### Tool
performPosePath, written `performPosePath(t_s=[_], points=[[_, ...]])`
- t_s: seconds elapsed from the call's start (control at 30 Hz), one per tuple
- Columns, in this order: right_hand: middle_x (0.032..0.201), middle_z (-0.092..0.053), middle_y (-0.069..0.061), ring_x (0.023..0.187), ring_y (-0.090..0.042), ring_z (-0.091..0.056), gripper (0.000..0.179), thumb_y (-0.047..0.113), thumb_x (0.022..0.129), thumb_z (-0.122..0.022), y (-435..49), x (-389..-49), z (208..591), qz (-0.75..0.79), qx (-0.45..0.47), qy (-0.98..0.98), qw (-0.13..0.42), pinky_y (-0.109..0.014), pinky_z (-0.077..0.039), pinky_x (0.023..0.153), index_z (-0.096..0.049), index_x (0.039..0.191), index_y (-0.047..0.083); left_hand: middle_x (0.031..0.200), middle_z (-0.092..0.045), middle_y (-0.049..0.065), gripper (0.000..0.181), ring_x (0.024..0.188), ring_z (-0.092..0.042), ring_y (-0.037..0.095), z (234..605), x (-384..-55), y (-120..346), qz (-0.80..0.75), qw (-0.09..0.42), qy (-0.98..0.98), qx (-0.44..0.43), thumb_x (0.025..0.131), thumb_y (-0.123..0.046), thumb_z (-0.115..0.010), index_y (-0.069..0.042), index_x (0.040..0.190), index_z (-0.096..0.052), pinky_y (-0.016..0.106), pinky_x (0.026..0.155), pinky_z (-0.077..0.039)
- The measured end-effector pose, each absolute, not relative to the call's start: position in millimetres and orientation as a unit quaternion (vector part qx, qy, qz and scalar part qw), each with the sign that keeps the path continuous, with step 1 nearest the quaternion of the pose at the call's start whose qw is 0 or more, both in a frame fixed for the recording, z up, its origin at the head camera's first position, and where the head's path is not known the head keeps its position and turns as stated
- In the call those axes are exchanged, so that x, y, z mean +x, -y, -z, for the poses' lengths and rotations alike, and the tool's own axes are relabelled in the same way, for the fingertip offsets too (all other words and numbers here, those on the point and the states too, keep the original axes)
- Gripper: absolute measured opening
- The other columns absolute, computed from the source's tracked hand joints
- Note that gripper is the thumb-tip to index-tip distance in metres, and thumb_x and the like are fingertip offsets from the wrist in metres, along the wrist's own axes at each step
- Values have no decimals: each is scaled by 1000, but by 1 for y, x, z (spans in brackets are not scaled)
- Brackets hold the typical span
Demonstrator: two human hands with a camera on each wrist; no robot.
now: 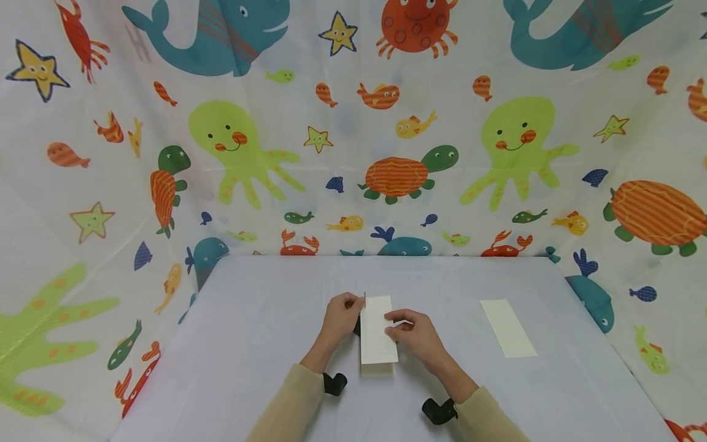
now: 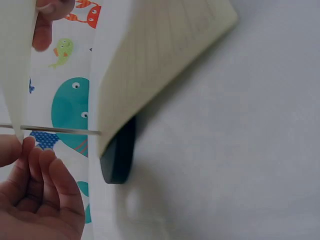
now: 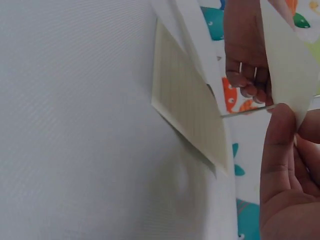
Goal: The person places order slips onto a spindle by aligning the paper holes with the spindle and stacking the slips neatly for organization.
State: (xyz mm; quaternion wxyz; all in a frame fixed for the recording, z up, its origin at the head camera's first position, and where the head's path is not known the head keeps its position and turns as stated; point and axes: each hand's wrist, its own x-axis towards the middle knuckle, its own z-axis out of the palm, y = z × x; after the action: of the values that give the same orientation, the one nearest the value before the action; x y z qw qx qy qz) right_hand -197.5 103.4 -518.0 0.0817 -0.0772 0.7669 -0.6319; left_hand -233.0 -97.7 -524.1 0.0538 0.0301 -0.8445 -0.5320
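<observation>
Both hands hold a pale cream paper slip (image 1: pixel 378 331) by its edges, raised above the table. My left hand (image 1: pixel 341 314) pinches its left edge near the far end. With thumb and fingertips, my right hand (image 1: pixel 415 334) grips the right edge. A thin metal spike (image 2: pixel 65 130) rises from a dark base (image 2: pixel 118 157) and meets the held slip beside the left fingertips; its tip shows at the slip's left edge in the head view. Lower on the spike, a lined paper slip (image 3: pixel 185 95) lies over the base, mostly hidden from above by the held slip.
Another pale slip (image 1: pixel 508 328) lies flat on the white-covered table (image 1: pixel 265 294) to the right. A curtain printed with sea animals (image 1: pixel 342 135) hangs behind and along both sides. Black straps with small camera mounts (image 1: pixel 439 411) sit at the wrists.
</observation>
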Motion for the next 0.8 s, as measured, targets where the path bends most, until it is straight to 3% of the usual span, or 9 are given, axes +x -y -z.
performPosePath(t_s=[0.23,0.47,0.8], points=[[106,-67,-10,77,-17,-65,26,8,88,-76,-102,-198,530,589,-79,-800,89,-29,-53,64,-72,113,2,82,-61,2,18,75,-54,16,538,-232,100,500,35,865,23,100,-21,-64,-5,95,-69,31,65,-45],[103,-67,-8,76,-15,-63,27,4,86,-76,-101,-197,538,557,-102,-819,87,-30,-51,61,-72,113,2,84,-62,3,13,77,-55,16,545,-232,102,483,47,874,7,98,-17,-67,-6,92,-68,33,69,-47],[87,-62,-3,64,-13,-57,21,0,85,-73,-98,-196,539,504,-136,-850,76,-28,-49,54,-71,107,0,80,-57,1,9,74,-51,16,549,-235,103,452,41,891,-18,95,-12,-68,-7,87,-68,31,65,-44]])
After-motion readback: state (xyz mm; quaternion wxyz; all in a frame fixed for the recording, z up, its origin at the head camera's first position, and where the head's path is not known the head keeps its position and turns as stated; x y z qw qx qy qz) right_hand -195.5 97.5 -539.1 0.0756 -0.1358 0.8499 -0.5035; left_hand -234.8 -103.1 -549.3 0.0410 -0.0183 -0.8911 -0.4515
